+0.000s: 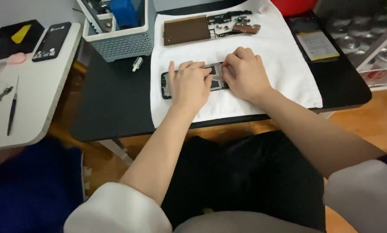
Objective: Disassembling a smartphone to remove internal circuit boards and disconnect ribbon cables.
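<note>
While both hands bear down on it, the opened phone (165, 85) lies flat on a white towel (284, 64) spread over the black bench (111, 99), the cloth apparently there to cushion it and keep small parts from rolling off. The left hand (188, 85) lies palm down over the phone's middle, fingers loosely curled and thumb stretched along the frame, pinning it in place; only the frame's left end shows past the knuckles. The right hand (244, 73) is bunched tight, fingertips gathered on the phone's inner parts just beside the left fingers (whether it pinches a tool or a part I cannot tell).

Behind the hands, at the towel's far edge, a brown plate (186, 29) and a cluster of small dark parts (232, 22) are laid out in a row, seemingly kept within reach. A battery (317, 44) lies off the towel to the right. A grey basket (118, 41) stands at the bench's left rear, a small white cylinder (136, 64) just before it. On the side table (42, 99), another phone (51, 41), a screwdriver (12, 108) and tweezers (1, 96) lie well apart.
</note>
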